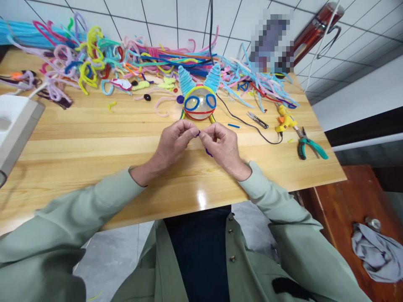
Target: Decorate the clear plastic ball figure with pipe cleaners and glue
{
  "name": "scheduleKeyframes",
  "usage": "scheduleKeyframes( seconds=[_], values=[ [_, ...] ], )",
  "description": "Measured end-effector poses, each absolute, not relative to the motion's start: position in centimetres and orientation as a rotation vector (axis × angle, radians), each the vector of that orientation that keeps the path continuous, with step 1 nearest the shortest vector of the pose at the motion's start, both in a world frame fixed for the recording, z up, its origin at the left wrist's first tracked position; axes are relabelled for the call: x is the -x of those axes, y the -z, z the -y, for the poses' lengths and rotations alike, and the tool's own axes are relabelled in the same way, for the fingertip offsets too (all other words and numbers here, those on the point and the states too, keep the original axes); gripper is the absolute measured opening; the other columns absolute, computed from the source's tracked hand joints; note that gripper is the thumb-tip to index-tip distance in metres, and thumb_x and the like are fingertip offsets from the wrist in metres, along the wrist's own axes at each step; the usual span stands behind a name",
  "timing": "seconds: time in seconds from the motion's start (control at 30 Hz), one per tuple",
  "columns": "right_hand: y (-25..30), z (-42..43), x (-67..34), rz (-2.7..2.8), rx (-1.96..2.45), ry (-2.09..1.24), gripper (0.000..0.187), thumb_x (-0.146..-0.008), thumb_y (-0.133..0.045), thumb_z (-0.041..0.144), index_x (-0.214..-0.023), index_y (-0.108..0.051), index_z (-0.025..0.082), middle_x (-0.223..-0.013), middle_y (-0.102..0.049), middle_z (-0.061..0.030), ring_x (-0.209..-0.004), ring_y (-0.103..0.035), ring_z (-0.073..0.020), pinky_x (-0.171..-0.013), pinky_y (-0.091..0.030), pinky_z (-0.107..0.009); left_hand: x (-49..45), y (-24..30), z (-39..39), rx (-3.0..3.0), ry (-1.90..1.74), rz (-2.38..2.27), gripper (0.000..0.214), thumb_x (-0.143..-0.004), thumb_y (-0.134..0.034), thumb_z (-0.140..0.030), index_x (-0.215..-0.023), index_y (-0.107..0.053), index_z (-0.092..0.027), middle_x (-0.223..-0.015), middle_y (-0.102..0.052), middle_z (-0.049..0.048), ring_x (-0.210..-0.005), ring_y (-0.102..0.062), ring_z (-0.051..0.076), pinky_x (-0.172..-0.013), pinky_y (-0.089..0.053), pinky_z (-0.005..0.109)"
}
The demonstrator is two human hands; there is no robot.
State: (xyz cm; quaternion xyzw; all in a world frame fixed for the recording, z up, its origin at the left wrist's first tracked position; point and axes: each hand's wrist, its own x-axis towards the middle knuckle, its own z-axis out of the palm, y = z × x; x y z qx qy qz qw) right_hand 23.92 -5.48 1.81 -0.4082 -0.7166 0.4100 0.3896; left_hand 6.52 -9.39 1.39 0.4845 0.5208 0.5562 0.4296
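My left hand (174,141) and right hand (223,147) pinch the blue pipe cleaner (198,133); overtwisting could kink it or loosen my grip.

Pipe-cleaner strand (208,152) is dark blue-violet; figure (199,102) has a clear dome, blue eye rings, red mouth line, yellow-green rim, light-blue coiled horns and a purple dot at its side. Table (94,138) is pale wood with straight grain stripes, pile of pipe cleaners (94,63) mixes pink, yellow, lilac, teal, blue and red, sleeves (94,205) are pale sage green. Pliers (310,144) teal-handled, glue gun (285,121) yellow with orange, cable (242,121) black, snips (257,120) black and silver, cloth (378,256) grey on a red-brown bench (343,201), floor tiles (163,21) white with dark grout lines.
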Motion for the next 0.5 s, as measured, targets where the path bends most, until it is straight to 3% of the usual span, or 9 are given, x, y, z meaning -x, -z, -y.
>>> scheduleKeyframes(
  seconds=[0.23,0.37,0.5],
  values=[
    [-1.6,5.5,-23.6,1.701,0.970,-1.209,0.043,-0.092,-0.081,0.061,-0.079,-0.061,0.024,-0.066,-0.056,0.0057,-0.060,-0.048,-0.0115,-0.057,-0.040,-0.028,-7.7,-1.1,10.0,-0.943,-1.391,-1.134,0.047,-0.081,-0.091,-0.062,-0.082,-0.065,-0.023,-0.059,-0.051,-0.0047,-0.053,-0.041,0.012,-0.051,-0.033,0.027],
    [-1.7,5.0,-23.9,1.724,0.968,-1.223,0.032,-0.091,-0.078,0.043,-0.075,-0.058,0.025,-0.062,-0.053,0.0067,-0.056,-0.045,-0.0105,-0.055,-0.037,-0.027,-6.6,-0.9,9.4,-1.122,-1.325,-1.143,0.048,-0.090,-0.081,-0.068,-0.085,-0.068,-0.022,-0.061,-0.055,-0.0029,-0.055,-0.045,0.013,-0.053,-0.035,0.027],
    [-1.8,4.4,-24.3,1.915,0.944,-0.949,0.020,-0.086,-0.072,0.022,-0.071,-0.058,0.024,-0.066,-0.057,0.0048,-0.062,-0.047,-0.0111,-0.061,-0.038,-0.027,-4.6,-1.5,8.4,-1.617,-1.198,-1.223,0.031,-0.096,-0.078,-0.053,-0.091,-0.078,-0.023,-0.074,-0.069,0.0010,-0.063,-0.050,0.016,-0.061,-0.038,0.030]
  ],
)
